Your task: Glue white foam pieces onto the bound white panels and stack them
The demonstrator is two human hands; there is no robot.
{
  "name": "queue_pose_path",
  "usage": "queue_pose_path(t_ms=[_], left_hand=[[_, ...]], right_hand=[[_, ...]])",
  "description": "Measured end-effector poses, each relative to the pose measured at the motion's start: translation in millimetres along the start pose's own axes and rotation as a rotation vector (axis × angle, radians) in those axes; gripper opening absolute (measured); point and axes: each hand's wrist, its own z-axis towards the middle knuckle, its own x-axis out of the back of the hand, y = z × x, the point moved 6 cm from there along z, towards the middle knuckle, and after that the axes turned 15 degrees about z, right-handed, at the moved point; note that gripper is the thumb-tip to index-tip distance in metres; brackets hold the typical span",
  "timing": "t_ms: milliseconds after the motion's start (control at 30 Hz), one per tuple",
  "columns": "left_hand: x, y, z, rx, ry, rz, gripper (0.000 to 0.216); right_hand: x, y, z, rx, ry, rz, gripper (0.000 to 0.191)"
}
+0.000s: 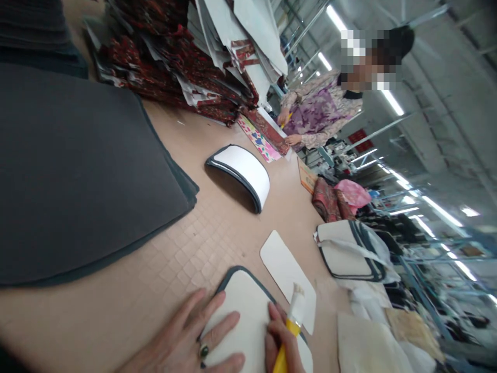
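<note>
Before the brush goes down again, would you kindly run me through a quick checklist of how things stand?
1. Left hand lies flat on the white panel, pinning it: ok.
2. Right hand grips the yellow-handled brush: ok.
3. Bristles are over the loose white card, off the panel: ok.
4. Glue on the bristles: cannot tell.
5. Dark-edged panel fully on the table: cannot tell, its near end is cut off.
6. Curved panel stands apart from the hands: ok.
</note>
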Motion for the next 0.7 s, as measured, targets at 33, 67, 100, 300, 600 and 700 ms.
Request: queue_pose_path(t_ms=[33, 67, 100, 300, 600, 700], left_hand=[[1, 0, 0, -0.016, 0.018, 0.021, 0.058], [4, 0, 2, -0.029, 0.03, 0.043, 0.058], [8, 1, 6, -0.032, 0.03, 0.062, 0.056], [24, 19, 66, 0.003, -0.069, 0.099, 0.03], [-8, 34, 74, -0.083, -0.334, 0.103, 0.064], [5, 38, 76, -0.076, -0.345, 0.097, 0.07]], right_hand=[[10, 12, -4, 0.015, 0.026, -0.006, 0.024], [17, 24, -9, 0.03, 0.046, -0.007, 0.022], [22, 33, -13, 0.039, 0.061, -0.004, 0.022], [15, 33, -35, -0.025, 0.163, 0.021, 0.026], [24, -13, -23, 0.004, 0.257, 0.041, 0.03], [27, -19, -19, 0.026, 0.298, 0.076, 0.031]])
